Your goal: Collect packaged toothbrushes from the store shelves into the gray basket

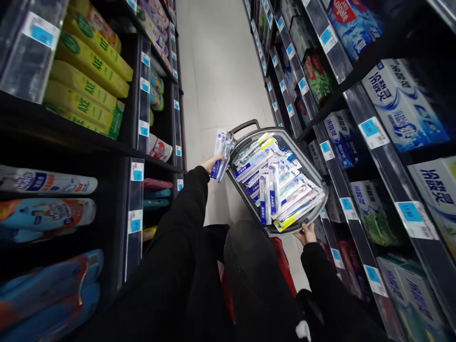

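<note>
Holding toothbrush packs (221, 153) in left hand (211, 164); basket (308, 165) to its right, rim (283, 233) in right hand (308, 233)

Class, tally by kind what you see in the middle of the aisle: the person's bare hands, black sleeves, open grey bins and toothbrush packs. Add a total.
Bare hands: 2 (left hand, right hand)
Black sleeves: 2
Open grey bin: 1
Total: 5, leaving out the toothbrush packs, too overlapped to count
</note>
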Motion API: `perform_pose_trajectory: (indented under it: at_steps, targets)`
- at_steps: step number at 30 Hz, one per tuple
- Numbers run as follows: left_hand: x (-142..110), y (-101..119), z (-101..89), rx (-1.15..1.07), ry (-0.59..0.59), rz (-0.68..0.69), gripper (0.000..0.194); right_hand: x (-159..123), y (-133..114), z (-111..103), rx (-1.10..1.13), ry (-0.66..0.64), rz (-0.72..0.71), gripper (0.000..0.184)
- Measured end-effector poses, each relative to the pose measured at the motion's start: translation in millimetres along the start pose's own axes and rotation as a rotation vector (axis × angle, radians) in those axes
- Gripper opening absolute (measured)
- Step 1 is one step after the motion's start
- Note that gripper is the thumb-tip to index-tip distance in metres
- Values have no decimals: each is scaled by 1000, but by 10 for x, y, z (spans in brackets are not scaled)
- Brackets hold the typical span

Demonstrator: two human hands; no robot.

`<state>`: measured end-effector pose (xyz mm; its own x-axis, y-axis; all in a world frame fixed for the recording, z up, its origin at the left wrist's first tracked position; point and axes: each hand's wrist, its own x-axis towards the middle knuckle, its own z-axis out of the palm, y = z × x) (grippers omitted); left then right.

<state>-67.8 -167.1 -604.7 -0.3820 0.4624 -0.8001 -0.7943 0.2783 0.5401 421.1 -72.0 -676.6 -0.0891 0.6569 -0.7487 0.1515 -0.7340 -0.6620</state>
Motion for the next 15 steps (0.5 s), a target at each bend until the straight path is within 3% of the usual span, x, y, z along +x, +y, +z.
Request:
perform_pose_trajectory:
  at_steps: [7, 11, 15]
  targets:
    - [-133, 116, -83, -12, 2, -3, 43, -64, -98, 70, 0, 27, 63, 46]
    - [-196, 174, -11, -7, 21, 11, 41, -76, -100, 129, -21, 53, 71, 47]
    - [-270, 100, 100, -38, 61, 65, 39, -101, -140, 132, -87, 50, 45, 52]
